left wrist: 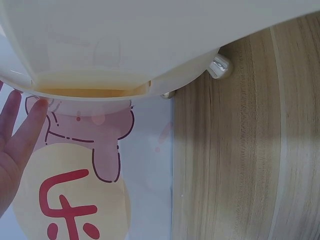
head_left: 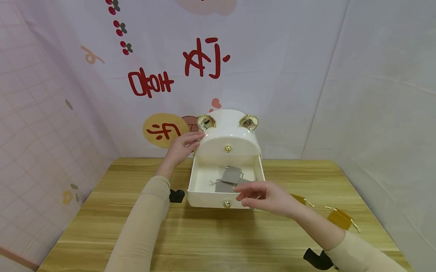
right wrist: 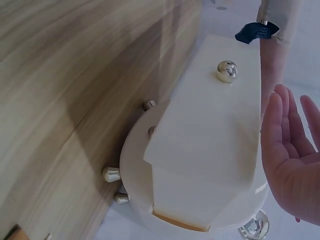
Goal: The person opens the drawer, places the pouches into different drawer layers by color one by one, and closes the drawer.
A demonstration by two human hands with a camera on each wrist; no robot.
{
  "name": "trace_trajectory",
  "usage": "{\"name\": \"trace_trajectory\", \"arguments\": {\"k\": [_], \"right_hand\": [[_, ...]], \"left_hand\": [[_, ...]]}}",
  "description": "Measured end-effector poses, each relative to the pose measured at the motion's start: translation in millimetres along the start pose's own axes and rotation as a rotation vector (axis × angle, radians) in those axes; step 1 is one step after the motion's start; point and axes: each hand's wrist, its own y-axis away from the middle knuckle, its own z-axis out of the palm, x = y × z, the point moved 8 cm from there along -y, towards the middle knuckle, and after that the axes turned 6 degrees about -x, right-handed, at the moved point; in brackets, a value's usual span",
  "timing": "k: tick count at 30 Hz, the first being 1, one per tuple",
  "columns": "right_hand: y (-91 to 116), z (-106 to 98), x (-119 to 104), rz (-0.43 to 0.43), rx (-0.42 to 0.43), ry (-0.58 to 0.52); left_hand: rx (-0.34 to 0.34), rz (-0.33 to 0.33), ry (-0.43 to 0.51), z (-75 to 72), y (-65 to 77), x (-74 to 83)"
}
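The head camera looks forward and down over the surface (head_left: pixel 206 241). Turned sideways and close, the left wrist camera faces the wall (left wrist: pixel 150 210), the right the drawer (right wrist: pixel 210 120); head and right share its knob (right wrist: pixel 227 71).

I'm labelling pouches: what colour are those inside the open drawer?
The pouches are grey, best seen in the head view.
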Motion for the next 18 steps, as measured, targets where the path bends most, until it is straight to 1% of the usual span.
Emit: {"name": "trace_trajectory", "arguments": {"k": [4,8,12,18], "right_hand": [[0.5,6.8,2.7,-0.052,0.028,0.092],[1.5,12.9,4.8,-0.097,0.084,0.139],[1.6,20.0,7.9,-0.101,0.133,0.16],[0.1,28.3,15.9,-0.06,0.184,0.137]], "left_hand": [[0.002,0.004,0.0,0.2,-0.2,-0.9],[0.0,0.006,-0.001,0.4,-0.5,-1.4],[0.005,-0.005,-0.005,0.2,-0.5,-2.1],[0.006,-0.008,-0.002,0.3,-0.1,-1.5]]}}
